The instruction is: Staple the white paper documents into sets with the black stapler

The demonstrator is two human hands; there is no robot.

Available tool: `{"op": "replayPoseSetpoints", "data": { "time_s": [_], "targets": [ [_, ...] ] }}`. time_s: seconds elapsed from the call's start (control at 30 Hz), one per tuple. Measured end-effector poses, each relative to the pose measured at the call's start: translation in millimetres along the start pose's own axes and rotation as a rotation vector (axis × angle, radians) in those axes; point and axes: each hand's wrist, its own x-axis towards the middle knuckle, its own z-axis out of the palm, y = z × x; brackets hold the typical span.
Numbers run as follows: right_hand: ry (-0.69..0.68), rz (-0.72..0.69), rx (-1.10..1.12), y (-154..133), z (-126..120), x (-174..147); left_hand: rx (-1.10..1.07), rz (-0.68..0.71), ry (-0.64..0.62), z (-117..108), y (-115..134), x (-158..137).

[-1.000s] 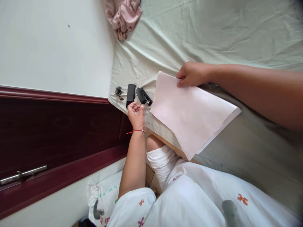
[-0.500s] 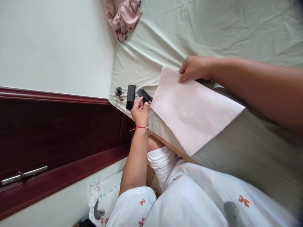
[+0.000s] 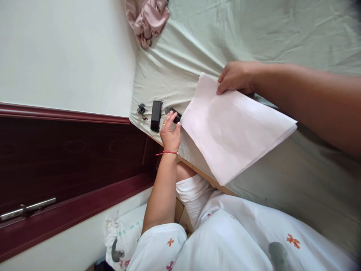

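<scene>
We saw several sheets of white paper (image 3: pixel 239 131) slanting over a pale green cloth (image 3: pixel 194 41), their far edge gripped by the right hand (image 3: pixel 235 77), thumb on top. At the left corner of the paper, a black stapler (image 3: pixel 178 119) lay partly hidden behind the left hand (image 3: pixel 170 134), whose bent fingers reached over it with the thumb apart; we could not tell whether that hand had closed on it. A red cord (image 3: pixel 167 152) circled the left wrist. Just left of the stapler we noted a black case (image 3: pixel 156 116) and, beyond it, a small dark bunch of keys (image 3: pixel 141 109). Farther off, a crumpled pink cloth (image 3: pixel 152 20) sat beside the white wall (image 3: pixel 64 56), above a dark red panel (image 3: pixel 70 146).
</scene>
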Motion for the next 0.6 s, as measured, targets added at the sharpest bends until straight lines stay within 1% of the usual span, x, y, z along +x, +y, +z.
{"op": "replayPoseSetpoints", "data": {
  "time_s": [0.1, 0.33, 0.43, 0.6],
  "targets": [
    [0.003, 0.006, 0.055, -2, -1, -4, -0.054, -0.021, -0.019, -2, -5, -2],
    [-0.041, -0.047, -0.049, -4, -5, -11, -0.175, -0.054, -0.039, -3, -15, -7],
    [-0.041, -0.039, -0.075, -3, -5, -10, -0.164, -0.042, -0.065, -3, -16, -7],
    [-0.037, -0.039, -0.085, -4, -5, -10, -0.080, 0.043, -0.084, -4, -18, -10]
  ]
}}
